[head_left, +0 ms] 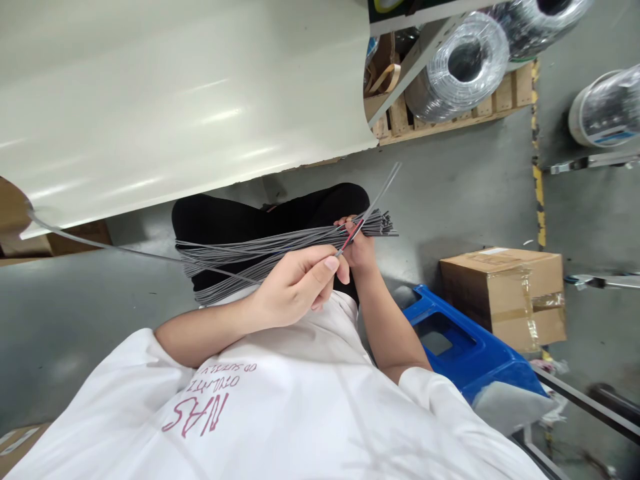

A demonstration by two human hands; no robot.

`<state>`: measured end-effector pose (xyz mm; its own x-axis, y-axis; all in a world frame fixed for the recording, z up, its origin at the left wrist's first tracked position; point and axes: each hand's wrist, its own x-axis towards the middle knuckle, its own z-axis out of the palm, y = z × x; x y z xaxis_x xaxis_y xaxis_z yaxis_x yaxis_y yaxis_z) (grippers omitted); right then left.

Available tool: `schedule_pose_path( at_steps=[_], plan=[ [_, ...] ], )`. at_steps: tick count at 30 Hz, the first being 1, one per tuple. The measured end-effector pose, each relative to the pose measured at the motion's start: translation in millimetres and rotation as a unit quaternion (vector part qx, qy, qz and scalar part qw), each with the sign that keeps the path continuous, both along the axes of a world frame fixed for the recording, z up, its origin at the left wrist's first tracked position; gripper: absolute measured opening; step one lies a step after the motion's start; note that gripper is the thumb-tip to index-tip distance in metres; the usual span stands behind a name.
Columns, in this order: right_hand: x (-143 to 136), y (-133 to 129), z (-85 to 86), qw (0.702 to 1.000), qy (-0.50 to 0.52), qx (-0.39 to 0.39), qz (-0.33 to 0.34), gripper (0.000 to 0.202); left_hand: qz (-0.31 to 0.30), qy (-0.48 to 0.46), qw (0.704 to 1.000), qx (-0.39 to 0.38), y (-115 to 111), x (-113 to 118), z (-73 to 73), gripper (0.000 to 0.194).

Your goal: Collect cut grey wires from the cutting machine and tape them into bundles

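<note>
**wirenoob:** ok so how do you handle this bit without mangling the cores?

**benchrat:** imo it's all in the pinch. Left hand (300, 287) has thumb and finger closed on the grey cable (339, 253), just short of the red and black wires (349, 240). I'd keep that pinch snug on the jacket and do any pulling in line with the wires, no sideways yank, or they could kink.

**wirenoob:** and the right hand (363, 253)?

**benchrat:** fingers curled in by the right end of the bundle (280, 241), close to the coloured wires. Part of it is hidden, so can't tell how tight it is or what exactly it's got.

**wirenoob:** which way's the cable pointing?

**benchrat:** worked end's over the lap, above the bundle. Long axis there is diagonal, near-left to far-right, with pale strands (383, 190) sticking out far-right past the coloured bit. The bundle lies more left-to-right across the black trousers (215, 217), so the two cross at an angle.
</note>
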<state>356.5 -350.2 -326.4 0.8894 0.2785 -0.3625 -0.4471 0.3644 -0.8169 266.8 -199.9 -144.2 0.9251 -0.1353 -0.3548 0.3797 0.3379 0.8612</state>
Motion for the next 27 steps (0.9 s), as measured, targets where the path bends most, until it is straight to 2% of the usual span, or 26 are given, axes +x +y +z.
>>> schedule_pose_path(
  at_steps=[9, 10, 12, 14, 16, 18, 20, 23, 27],
  plan=[
    [0, -1, -2.8, 1.0, 0.021, -0.018, 0.004, 0.023, -0.015, -0.025, 0.999, 0.031, 0, -3, -0.1, 0.041],
    [-1, -1, -3.3, 1.0, 0.02, -0.022, 0.005, 0.023, -0.023, -0.035, 0.998, 0.056, 0, -3, -2.1, 0.041],
    [-2, -3, -3.3, 1.0, 0.014, -0.02, 0.004, 0.022, -0.033, -0.079, 0.984, 0.159, 2, -1, -11.8, 0.037],
    [-4, -5, -1.3, 1.0, 0.002, -0.008, 0.0, 0.022, -0.022, -0.14, 0.94, 0.309, 3, 4, -29.5, 0.033],
    [-6, -6, 3.4, 1.0, -0.006, 0.004, -0.005, 0.022, -0.016, -0.185, 0.875, 0.447, 4, 10, -51.6, 0.031],
    [-10, -4, 10.8, 1.0, -0.006, 0.006, -0.017, 0.022, -0.037, -0.198, 0.816, 0.541, 2, 16, -70.9, 0.033],
    [-15, 0, 20.4, 0.999, -0.008, 0.003, -0.038, 0.022, -0.073, -0.188, 0.773, 0.602, -1, 20, -81.2, 0.035],
    [-24, 8, 36.1, 0.997, -0.032, -0.003, -0.067, 0.021, -0.121, -0.155, 0.726, 0.659, -5, 17, -76.3, 0.032],
    [-35, 13, 53.2, 0.996, -0.074, -0.016, -0.048, 0.018, -0.164, -0.144, 0.685, 0.695, -7, 9, -52.2, 0.025]
  ],
)
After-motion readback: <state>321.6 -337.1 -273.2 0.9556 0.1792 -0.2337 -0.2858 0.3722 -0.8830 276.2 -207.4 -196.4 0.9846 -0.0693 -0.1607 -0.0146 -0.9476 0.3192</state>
